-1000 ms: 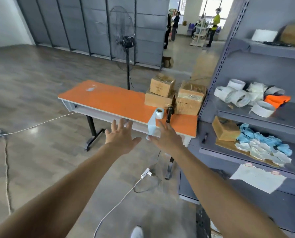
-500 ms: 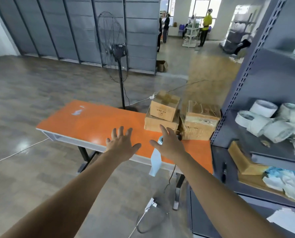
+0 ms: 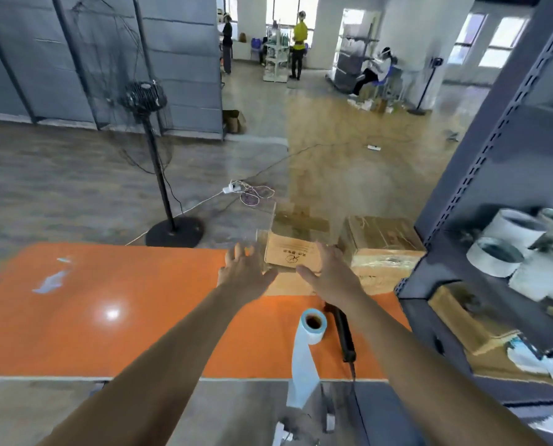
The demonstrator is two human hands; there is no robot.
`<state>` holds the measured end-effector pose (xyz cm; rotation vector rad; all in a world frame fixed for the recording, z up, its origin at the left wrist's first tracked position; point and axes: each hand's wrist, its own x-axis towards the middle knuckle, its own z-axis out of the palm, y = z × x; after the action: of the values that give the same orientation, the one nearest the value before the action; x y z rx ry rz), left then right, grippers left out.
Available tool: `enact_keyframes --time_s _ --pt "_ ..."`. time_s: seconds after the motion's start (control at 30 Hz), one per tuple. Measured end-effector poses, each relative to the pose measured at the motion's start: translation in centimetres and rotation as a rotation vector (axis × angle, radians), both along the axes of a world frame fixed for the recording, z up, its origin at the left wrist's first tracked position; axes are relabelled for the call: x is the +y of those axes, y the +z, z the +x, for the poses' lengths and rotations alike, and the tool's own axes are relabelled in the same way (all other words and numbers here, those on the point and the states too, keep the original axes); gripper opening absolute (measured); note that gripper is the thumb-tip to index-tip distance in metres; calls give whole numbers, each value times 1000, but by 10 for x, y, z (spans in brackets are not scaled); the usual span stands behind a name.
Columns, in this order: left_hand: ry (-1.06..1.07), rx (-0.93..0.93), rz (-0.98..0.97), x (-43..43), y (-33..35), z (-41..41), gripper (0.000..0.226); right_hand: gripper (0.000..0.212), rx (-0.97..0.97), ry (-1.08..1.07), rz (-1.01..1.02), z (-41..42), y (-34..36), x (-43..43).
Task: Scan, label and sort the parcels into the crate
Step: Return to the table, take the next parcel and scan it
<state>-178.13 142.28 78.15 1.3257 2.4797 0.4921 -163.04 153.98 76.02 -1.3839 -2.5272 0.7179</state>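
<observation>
Warehouse floor, grey partitions behind, a pedestal fan [image 3: 146, 98] standing beyond an orange tabletop [image 3: 107, 300]; a steel rack [image 3: 481, 175] abuts the tabletop on the right.

Subject of task: a small cardboard parcel [image 3: 292, 257] sits at the far edge of the tabletop, stacked on a flatter carton [image 3: 288, 286], with a larger taped carton [image 3: 381, 243] just beside on the right. No crate is in view.

Hands: the left hand [image 3: 246, 275] and right hand [image 3: 331, 276] flank the small parcel, one at each side. Fingers [image 3: 234, 252] on both are straight and spread, holding nothing. Motion blur prevents confirming whether they touch the cardboard.

Handling assessment: the parcel appears light and rigid, with matte cardboard that should not slip. Its size suits a two-handed hold on opposite side faces, palms inward. It is perched on the lower carton, so a straight lift seems safer than a drag, which could shift the stack.

Markings: the near face carries a printed round emblem and a short line of characters; these are too blurred to read.

Equipment: a blue label roll [image 3: 313, 321], its tail hanging over the near edge, and a black handheld scanner [image 3: 344, 333] lie side by side near the front of the tabletop, both untouched.
</observation>
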Motion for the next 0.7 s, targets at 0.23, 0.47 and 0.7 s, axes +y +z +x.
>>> enact_keyframes --time_s 0.23,0.47,0.7 --pt "-157 -202 26 79 -7 -60 60 86 33 -243 -64 -49 3 34" --pt "-42 -526 18 121 -24 -75 47 81 146 -420 -208 -63 -9 50" --pt "159 -734 132 128 -19 -73 14 78 230 -578 -287 -64 -7 58"
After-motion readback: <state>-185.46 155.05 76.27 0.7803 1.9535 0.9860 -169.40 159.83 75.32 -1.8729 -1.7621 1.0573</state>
